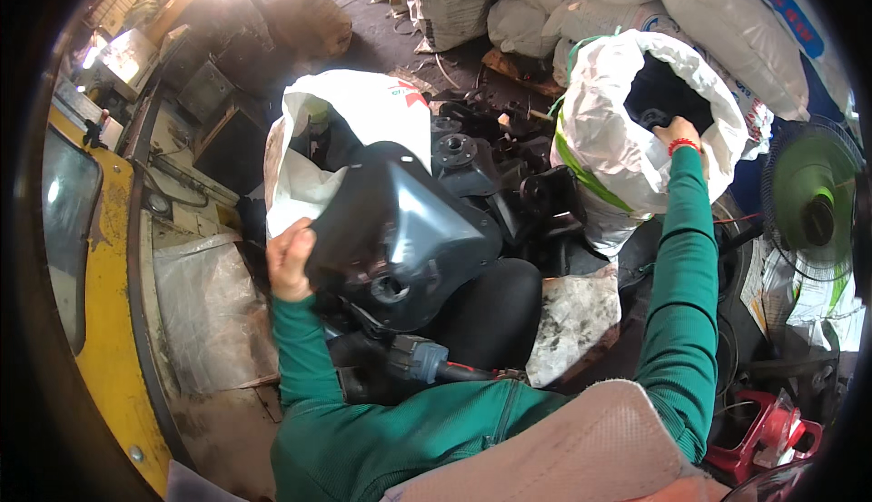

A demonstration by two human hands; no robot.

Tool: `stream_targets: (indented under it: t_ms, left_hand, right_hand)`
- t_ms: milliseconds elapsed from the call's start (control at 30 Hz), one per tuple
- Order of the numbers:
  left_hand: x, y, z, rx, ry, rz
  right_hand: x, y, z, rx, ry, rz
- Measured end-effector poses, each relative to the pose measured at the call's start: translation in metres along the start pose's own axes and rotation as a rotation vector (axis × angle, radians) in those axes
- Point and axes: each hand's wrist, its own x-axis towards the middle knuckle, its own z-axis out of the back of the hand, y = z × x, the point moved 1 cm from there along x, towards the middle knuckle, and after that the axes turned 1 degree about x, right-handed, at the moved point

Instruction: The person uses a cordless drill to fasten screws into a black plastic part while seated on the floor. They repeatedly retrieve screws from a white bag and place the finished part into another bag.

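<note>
My left hand (291, 261) grips the left edge of a large, glossy black moulded plastic part (409, 220), with fingers curled on its rim. The part is tilted over my lap and has a round hole near its lower end. My right hand (678, 134), with a red band at the wrist, reaches into the mouth of a white woven sack (595, 129) on the right. Its fingers are bent down against dark contents; what they hold is hidden. Another white sack (363, 98) stands open behind the black part.
Several black plastic parts (468, 161) are heaped between the sacks. A cordless tool (422, 359) lies by my lap. To the right are a fan (816, 198) and a red plastic object (772, 434). Yellow machinery (109, 293) borders the left; stacked full sacks (727, 29) stand behind.
</note>
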Motion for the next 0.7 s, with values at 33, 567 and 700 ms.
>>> stream_targets:
  t_ms: [33,567,700]
  left_hand:
    - [0.001,-0.01,-0.04,-0.117,0.136,0.055]
    - [-0.064,0.003,-0.088,-0.256,0.066,0.334]
    - [-0.053,0.009,-0.104,-0.364,0.048,0.357]
  right_hand:
    - [0.01,-0.016,-0.004,-0.02,0.017,-0.015]
    - [0.029,0.003,-0.047,0.425,-0.09,0.278]
    - [-0.011,-0.043,0.003,0.983,-0.677,0.358]
